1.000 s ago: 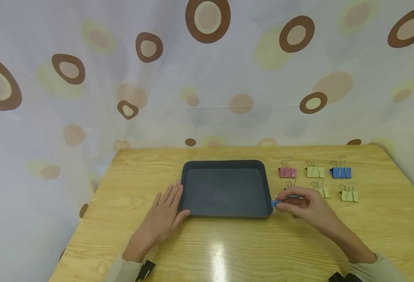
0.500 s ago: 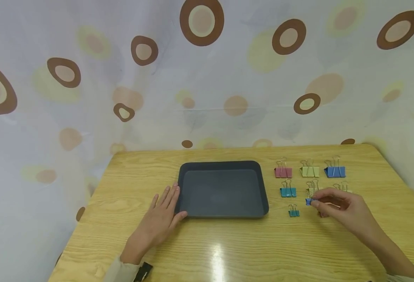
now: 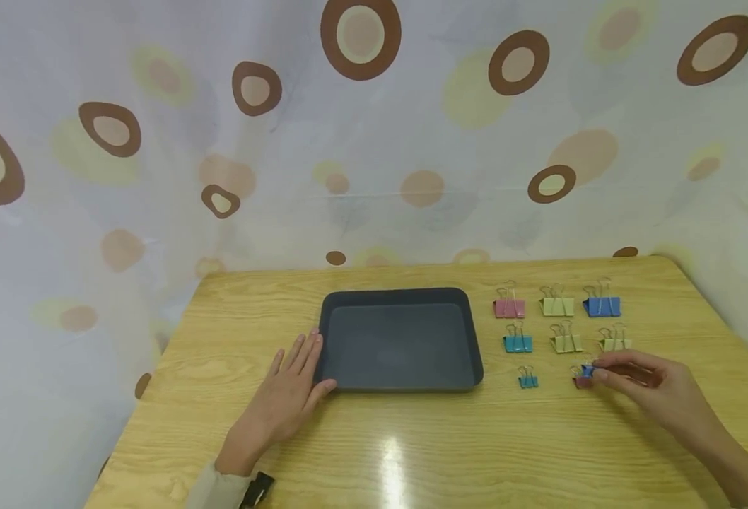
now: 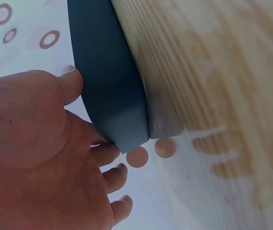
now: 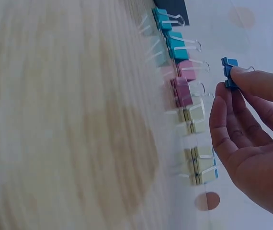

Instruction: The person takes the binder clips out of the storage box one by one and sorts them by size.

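Note:
My right hand (image 3: 660, 385) pinches a small blue binder clip (image 5: 229, 73) between thumb and fingertips, held above the table in the right wrist view. In the head view that clip overlaps a small dark pink binder clip (image 3: 582, 381). A small teal binder clip (image 3: 528, 381) stands to the left of it. With straight fingers, my left hand (image 3: 283, 398) lies against the left side of a dark grey tray (image 3: 476, 353). The left wrist view shows the thumb and a finger touching the tray's wall (image 4: 110, 86).
Behind the small clips stand a larger teal clip (image 3: 517, 343) and two pale yellow clips (image 3: 567, 343). The back row has a pink clip (image 3: 509, 308), a pale yellow clip (image 3: 557, 306) and a blue clip (image 3: 602, 306). A patterned cloth (image 3: 374, 141) hangs behind the wooden table (image 3: 323, 459).
My right hand has carried the small blue clip rightward from the tray's right edge to the small dark pink clip. My left hand has stayed at the tray.

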Demonstrator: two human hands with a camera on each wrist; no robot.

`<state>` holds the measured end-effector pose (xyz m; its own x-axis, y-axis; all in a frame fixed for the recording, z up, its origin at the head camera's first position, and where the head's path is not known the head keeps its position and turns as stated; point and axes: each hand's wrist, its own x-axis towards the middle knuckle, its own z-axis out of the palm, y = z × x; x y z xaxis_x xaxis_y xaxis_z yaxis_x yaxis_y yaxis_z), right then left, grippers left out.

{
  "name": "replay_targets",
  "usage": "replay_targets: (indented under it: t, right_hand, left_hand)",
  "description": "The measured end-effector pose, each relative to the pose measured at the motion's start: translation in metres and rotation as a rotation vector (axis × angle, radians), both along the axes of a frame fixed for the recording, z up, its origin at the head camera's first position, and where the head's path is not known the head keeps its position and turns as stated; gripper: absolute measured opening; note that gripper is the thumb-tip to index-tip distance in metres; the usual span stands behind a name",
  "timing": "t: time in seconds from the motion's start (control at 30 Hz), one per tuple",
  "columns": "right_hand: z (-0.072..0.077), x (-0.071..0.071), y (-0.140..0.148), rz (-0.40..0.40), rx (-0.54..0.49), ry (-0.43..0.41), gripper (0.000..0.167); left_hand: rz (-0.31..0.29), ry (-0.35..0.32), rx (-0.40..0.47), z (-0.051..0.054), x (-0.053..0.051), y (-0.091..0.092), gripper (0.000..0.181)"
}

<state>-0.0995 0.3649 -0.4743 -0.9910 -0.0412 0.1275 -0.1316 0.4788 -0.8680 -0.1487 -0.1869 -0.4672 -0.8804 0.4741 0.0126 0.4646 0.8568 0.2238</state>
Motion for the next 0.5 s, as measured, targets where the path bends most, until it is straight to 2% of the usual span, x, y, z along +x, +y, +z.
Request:
replay_targets:
  t: [0.2, 0.33, 0.5]
  right_hand:
    - [-0.007, 0.002, 0.02, -0.044, 0.045, -0.02, 0.017]
    - [-0.01, 0.004, 0.03, -0.048, 0.072, -0.017, 0.016]
    - [-0.011, 0.003, 0.04, -0.074, 0.156, -0.026, 0.016]
  left_hand:
    - [-0.002, -0.019, -0.017, 0.0, -0.002, 0.0, 0.076]
    - [-0.012, 0.008, -0.005, 0.001, -0.002, 0.0, 0.075]
    - [-0.008, 0.0, -0.011, -0.001, -0.002, -0.001, 0.076]
